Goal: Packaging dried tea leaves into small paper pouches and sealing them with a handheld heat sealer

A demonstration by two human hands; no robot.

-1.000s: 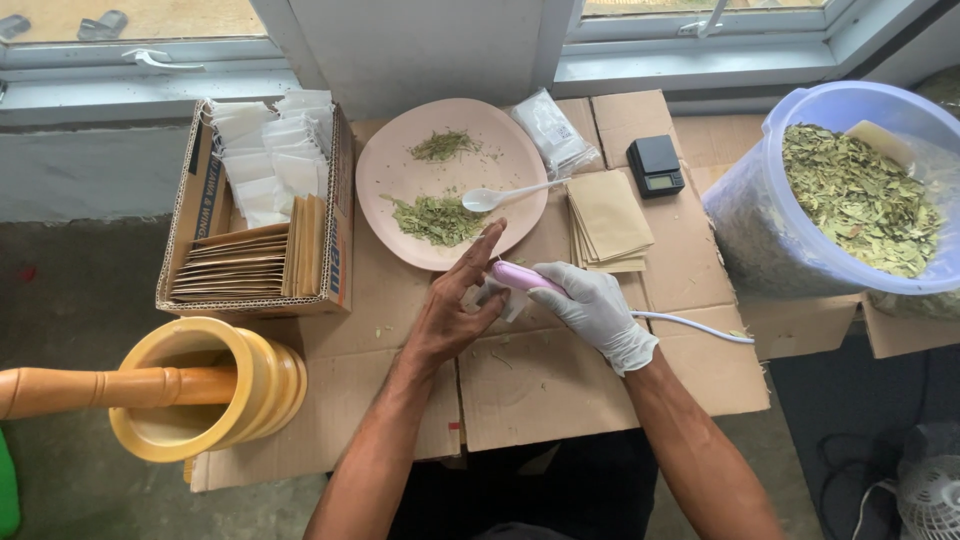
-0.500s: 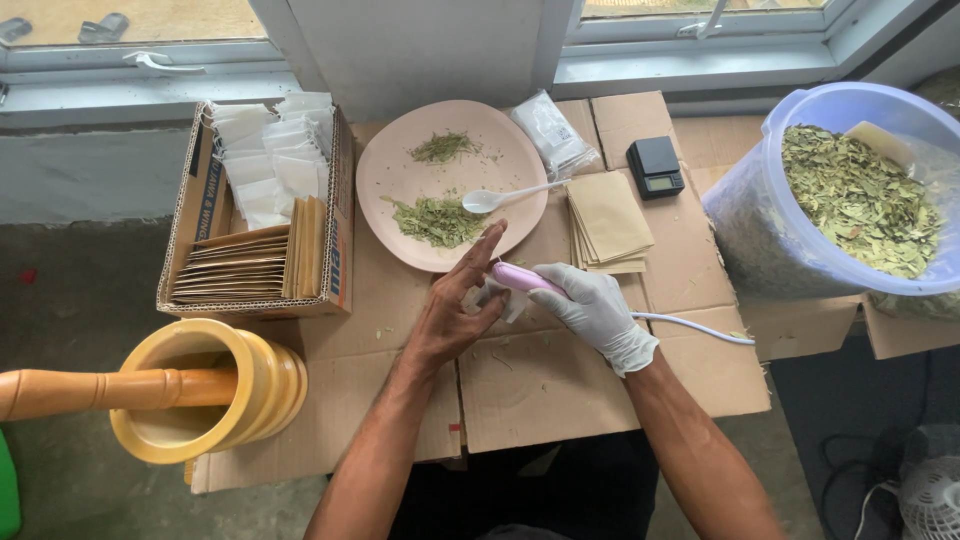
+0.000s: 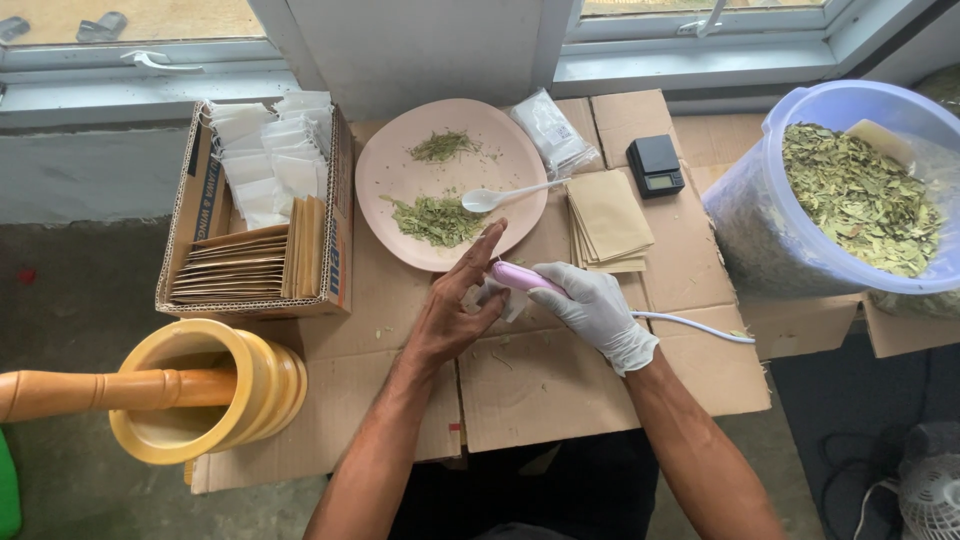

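- A big sheet of flat brown cardboard covers the work place, and all the things sit on it.
- A big clear tub with a pale blue rim stands at the far right, full of dry green leaves.
- A brown box sits at the left. It holds white little bags at the back and brown paper packets at the front.
- A yellow wooden bowl stands at the lower left, with a thick wooden stick lying in it and poking out to the left.
- A round pink plate is in the middle, near the window. Two small heaps of crushed green herb lie on it, and a white spoon rests across its right edge.
- A stack of brown paper bags lies just right of the plate.
- The left hand is bare. Its fingers are spread and straight, and it presses down on a small white bag just below the plate.
- The right hand wears a white glove. It is wrapped tight around a pink tool whose tip sits on the small white bag. A white cord runs from the right hand off to the right.
- A clear packet lies at the top right of the plate.
- A small black scale sits right of the clear packet.
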